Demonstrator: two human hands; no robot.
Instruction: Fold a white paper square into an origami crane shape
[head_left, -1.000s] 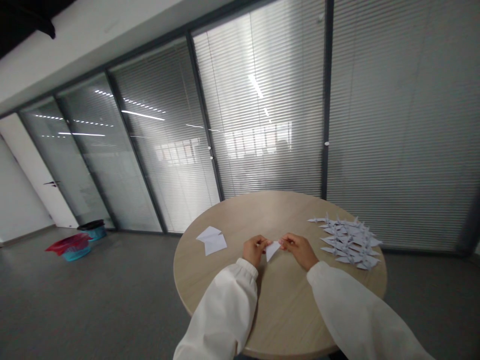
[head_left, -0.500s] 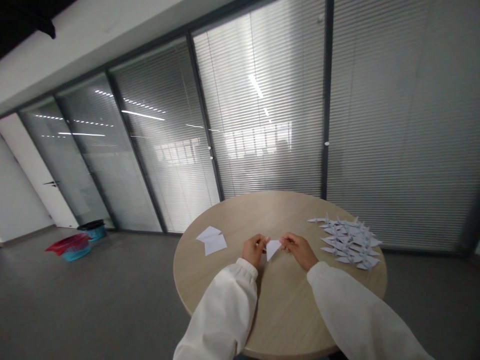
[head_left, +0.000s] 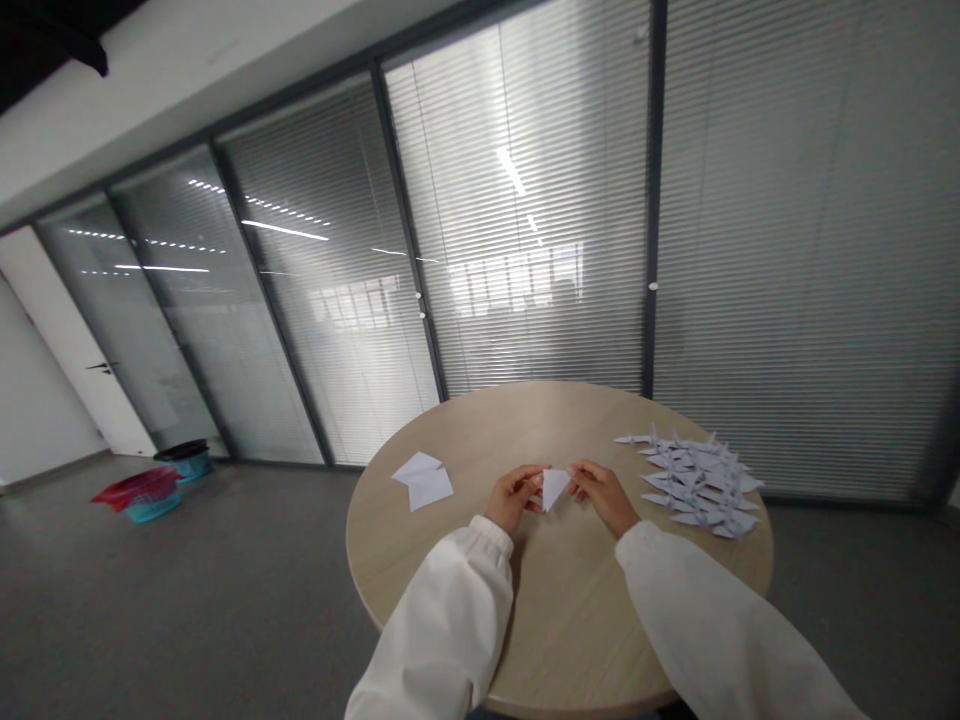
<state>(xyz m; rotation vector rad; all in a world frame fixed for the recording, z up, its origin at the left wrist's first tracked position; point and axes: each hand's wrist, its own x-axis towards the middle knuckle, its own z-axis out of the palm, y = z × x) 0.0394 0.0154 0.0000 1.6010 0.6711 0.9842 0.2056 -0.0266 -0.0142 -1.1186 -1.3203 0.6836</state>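
Note:
Between my left hand (head_left: pixel 514 499) and my right hand (head_left: pixel 604 499), a small piece of folded white paper (head_left: pixel 556 489) forms a triangle with its point down. Both hands pinch its upper corners, lifted slightly above the table, and my fingertips hide part of its top edge. Loose white paper sheets (head_left: pixel 423 481) lie to the left of my left hand. To the right of my right hand spreads a pile of several pale folded paper cranes (head_left: pixel 697 486). White sleeves cover both forearms.
All this is on a round light wood table (head_left: pixel 570 625). Behind it stands a glass partition with slatted blinds (head_left: pixel 525 200). On the grey floor at far left are a blue basket with red cloth (head_left: pixel 154 497) and a dark-rimmed teal bin (head_left: pixel 184 460).
The folded paper has shifted slightly right and up and now stands more upright. My right hand has moved slightly to the right with it.

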